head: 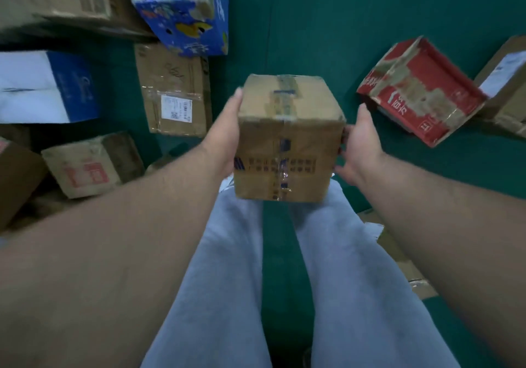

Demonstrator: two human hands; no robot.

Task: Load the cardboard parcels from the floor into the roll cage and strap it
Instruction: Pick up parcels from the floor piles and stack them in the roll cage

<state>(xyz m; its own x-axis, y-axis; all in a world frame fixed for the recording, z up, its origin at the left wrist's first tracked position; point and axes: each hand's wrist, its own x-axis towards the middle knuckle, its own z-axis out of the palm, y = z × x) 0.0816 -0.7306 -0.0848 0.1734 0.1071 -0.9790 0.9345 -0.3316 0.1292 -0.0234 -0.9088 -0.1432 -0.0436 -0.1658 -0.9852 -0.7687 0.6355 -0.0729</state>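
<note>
A small taped brown cardboard parcel [287, 137] is held up above my knees, between both hands. My left hand [225, 134] lies flat against its left side with straight fingers. My right hand [360, 145] is on its right side, the fingers reaching behind the box where I cannot see them. The roll cage and any strap are out of view.
Parcels lie on the green floor [327, 25]: a blue printed box [185, 11], a brown labelled box [176, 91], a white and blue box [45, 85], a small brown box [91, 165] at left, a torn red box [421, 91] at right, flattened cardboard [398, 256] by my right leg.
</note>
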